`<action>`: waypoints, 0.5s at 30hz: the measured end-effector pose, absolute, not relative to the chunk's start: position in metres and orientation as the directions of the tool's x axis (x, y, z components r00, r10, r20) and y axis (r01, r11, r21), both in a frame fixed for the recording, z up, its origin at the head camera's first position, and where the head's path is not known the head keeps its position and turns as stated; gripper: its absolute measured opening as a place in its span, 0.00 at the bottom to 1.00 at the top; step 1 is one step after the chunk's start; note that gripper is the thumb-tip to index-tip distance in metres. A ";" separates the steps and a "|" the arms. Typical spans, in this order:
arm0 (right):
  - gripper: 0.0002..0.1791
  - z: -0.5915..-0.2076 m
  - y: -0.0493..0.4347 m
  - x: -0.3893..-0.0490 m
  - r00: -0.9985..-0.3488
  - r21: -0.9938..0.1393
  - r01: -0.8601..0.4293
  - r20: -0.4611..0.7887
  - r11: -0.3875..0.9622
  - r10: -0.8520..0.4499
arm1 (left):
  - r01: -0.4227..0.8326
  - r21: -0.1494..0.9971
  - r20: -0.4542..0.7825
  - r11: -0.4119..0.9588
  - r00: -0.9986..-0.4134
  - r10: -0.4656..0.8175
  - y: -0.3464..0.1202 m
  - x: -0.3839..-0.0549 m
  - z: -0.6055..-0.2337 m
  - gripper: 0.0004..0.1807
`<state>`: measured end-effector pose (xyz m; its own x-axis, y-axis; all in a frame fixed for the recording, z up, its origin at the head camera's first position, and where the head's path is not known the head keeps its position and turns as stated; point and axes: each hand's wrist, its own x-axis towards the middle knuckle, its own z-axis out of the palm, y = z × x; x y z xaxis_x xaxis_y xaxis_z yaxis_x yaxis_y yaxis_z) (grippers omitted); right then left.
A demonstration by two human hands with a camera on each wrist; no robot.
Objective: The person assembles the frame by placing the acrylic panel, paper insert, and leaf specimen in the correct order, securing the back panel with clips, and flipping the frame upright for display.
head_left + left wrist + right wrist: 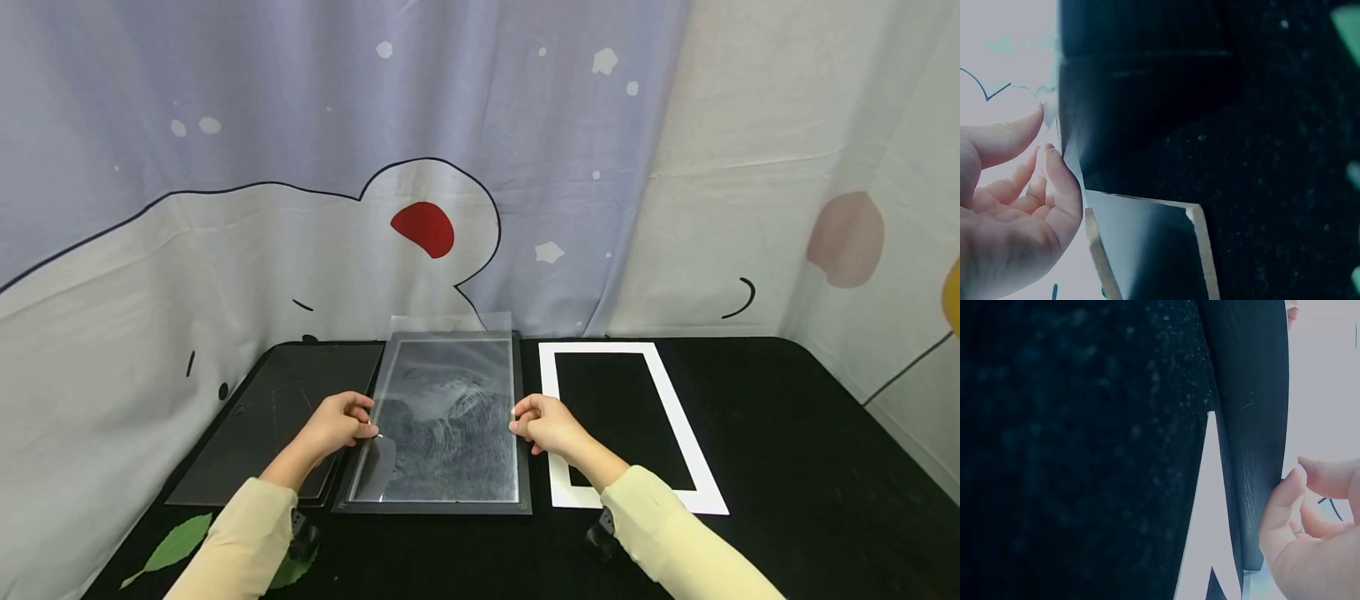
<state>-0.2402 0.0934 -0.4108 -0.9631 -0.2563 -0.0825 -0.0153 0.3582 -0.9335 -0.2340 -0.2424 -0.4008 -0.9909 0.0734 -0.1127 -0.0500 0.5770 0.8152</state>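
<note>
In the head view my left hand (339,422) pinches the left edge of a clear, scuffed sheet (450,400). On its right edge, my right hand (551,425) does the same between thumb and fingers. The sheet overlaps a dark picture frame (435,507) and reaches past its far end; how far above the frame it stands, I cannot tell. Both wrist views show bent fingers with the thumb close to the fingertips: the left hand (1016,206) and the right hand (1316,531). The sheet itself is hard to make out there.
Right of the dark frame lies a white rectangular mat (678,417) with a cut-out middle. To the left is a dark flat board (217,454). A green leaf (180,542) lies at the front left, a second leaf (292,571) partly behind the left sleeve. A printed curtain (562,150) hangs behind the black tabletop.
</note>
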 end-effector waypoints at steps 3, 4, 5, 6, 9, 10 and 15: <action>0.07 -0.412 0.094 -0.240 -0.962 -0.931 -0.029 -0.072 0.364 -0.263 | -0.039 0.811 -0.114 0.584 -0.989 0.093 -0.242 -0.234 -0.401 0.25; 0.07 -0.412 0.094 -0.241 -0.963 -0.930 -0.029 -0.073 0.367 -0.260 | -0.039 0.811 -0.115 0.584 -0.989 0.095 -0.242 -0.234 -0.400 0.25; 0.07 -0.413 0.093 -0.242 -0.964 -0.928 -0.024 -0.076 0.372 -0.254 | -0.034 0.807 -0.115 0.589 -0.988 0.100 -0.242 -0.234 -0.400 0.25; 0.08 -0.414 0.092 -0.242 -0.967 -0.927 -0.009 -0.088 0.374 -0.241 | -0.036 0.807 -0.115 0.590 -0.989 0.098 -0.241 -0.234 -0.400 0.24; 0.08 -0.416 0.091 -0.244 -0.970 -0.921 0.002 -0.096 0.390 -0.223 | -0.031 0.800 -0.110 0.599 -0.989 0.096 -0.241 -0.234 -0.401 0.24; 0.08 -0.416 0.091 -0.245 -0.971 -0.920 0.005 -0.099 0.392 -0.218 | -0.032 0.800 -0.109 0.600 -0.990 0.093 -0.240 -0.234 -0.401 0.24; 0.07 -0.416 0.090 -0.245 -0.972 -0.916 0.010 -0.103 0.401 -0.211 | -0.033 0.788 -0.110 0.615 -0.990 0.088 -0.240 -0.234 -0.400 0.24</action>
<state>-0.2448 0.0896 -0.4156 -0.9720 -0.2113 -0.1030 0.0099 0.4012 -0.9159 -0.2342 -0.2399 -0.3999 -0.9901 0.0877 -0.1095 -0.0327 0.6146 0.7882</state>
